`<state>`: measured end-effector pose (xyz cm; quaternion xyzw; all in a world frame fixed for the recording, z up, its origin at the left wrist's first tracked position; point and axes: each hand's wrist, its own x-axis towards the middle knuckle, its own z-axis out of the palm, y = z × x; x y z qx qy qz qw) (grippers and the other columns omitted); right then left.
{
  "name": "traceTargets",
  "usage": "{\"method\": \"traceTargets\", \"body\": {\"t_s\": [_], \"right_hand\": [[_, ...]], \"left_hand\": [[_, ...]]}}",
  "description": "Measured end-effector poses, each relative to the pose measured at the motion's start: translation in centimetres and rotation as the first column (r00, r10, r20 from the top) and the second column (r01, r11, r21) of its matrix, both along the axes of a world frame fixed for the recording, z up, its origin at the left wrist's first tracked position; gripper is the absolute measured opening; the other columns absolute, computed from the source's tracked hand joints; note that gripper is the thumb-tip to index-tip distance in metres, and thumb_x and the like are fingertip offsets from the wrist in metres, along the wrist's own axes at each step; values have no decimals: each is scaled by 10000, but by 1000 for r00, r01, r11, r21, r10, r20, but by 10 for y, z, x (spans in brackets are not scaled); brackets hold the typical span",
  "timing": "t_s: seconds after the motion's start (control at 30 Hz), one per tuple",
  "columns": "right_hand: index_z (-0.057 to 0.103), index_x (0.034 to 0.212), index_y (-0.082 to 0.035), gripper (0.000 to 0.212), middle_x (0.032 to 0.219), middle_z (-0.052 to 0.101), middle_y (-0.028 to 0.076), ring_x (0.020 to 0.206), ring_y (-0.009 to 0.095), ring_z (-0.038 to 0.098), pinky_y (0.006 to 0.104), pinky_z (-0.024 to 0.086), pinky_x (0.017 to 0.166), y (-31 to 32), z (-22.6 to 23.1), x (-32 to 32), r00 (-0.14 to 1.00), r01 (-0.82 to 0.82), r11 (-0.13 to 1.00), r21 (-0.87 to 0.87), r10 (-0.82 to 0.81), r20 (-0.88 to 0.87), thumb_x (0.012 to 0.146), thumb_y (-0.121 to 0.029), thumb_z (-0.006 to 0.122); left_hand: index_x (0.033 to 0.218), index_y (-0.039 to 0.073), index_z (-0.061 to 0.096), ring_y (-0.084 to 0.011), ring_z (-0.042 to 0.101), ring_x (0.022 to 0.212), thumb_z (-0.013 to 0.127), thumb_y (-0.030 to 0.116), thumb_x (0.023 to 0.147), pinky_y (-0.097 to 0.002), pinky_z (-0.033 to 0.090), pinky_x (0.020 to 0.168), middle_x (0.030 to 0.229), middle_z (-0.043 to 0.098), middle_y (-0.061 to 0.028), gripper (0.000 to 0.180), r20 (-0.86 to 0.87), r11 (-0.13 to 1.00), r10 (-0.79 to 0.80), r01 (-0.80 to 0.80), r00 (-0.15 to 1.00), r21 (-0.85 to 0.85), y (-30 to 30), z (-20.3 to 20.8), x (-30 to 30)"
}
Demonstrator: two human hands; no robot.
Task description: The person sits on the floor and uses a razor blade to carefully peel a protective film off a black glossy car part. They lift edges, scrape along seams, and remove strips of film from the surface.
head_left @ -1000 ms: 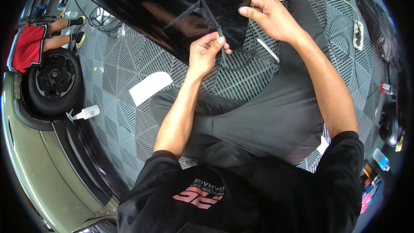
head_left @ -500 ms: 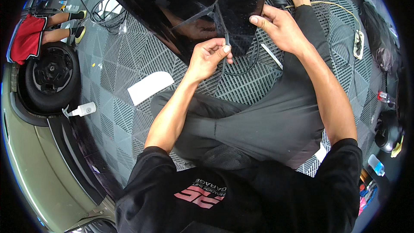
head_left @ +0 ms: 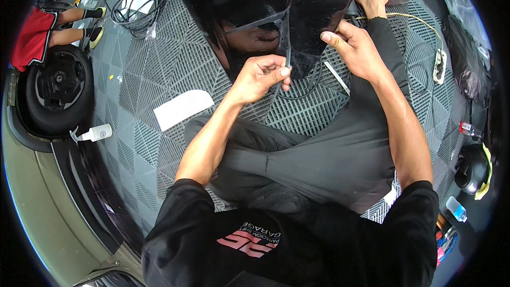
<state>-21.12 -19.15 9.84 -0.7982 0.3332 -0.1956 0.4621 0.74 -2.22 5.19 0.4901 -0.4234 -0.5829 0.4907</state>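
A glossy black panel (head_left: 249,0) comes in from the upper edge and narrows to a lower end between my hands. A thin dark strip (head_left: 287,45) runs down along it. My left hand (head_left: 263,78) is closed on the strip, pinching it between thumb and fingers at the panel's lower end. At the right edge, my right hand (head_left: 357,50) grips the panel, thumb on the near face and fingers partly hidden behind it. My crossed legs (head_left: 313,151) in dark trousers lie below the panel.
Grey grid tiles (head_left: 138,85) cover the floor. Around me are a white sheet (head_left: 183,109), a narrow white strip (head_left: 337,77), a spray bottle (head_left: 96,133), coiled cable (head_left: 133,13) and a power strip (head_left: 439,67). A green car (head_left: 32,196), a wheel (head_left: 58,85) and a person's red shorts (head_left: 34,40) are at left.
In the picture, the panel has swung rightward, and both my hands have shifted right and slightly down with it. Their grips look the same. The view has turned a little.
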Motion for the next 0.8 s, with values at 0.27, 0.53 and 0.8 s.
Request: {"method": "traceTargets", "body": {"t_s": [0.27,0.53,0.8], "right_hand": [[678,1176,7,388,959,745,156,864,212,691,373,539,806,1,-2,-4,1000,-6,996,-90,8,22,998,-339,682],[610,877,25,387,712,557,66,695,115,488,346,455,617,13,-22,-3,999,-27,999,28,26,45,979,-332,719],[550,704,-81,434,592,491,-31,547,78,509,278,445,534,22,-48,-1,980,83,935,346,-139,141,964,-365,749]], "left_hand": [[988,-26,687,-115,666,759,701,188,997,-284,569,736,843,683,-40,214,-29,997,-60,59,998,-51,-9,3,8],[1101,-54,667,-160,698,789,694,185,1001,-326,568,796,888,712,-91,260,-57,994,97,-100,994,-54,4,-1,21],[1087,-45,643,-144,683,805,635,135,1034,-310,590,775,923,679,-64,188,-128,986,99,-114,987,-121,-11,25,25]]}}
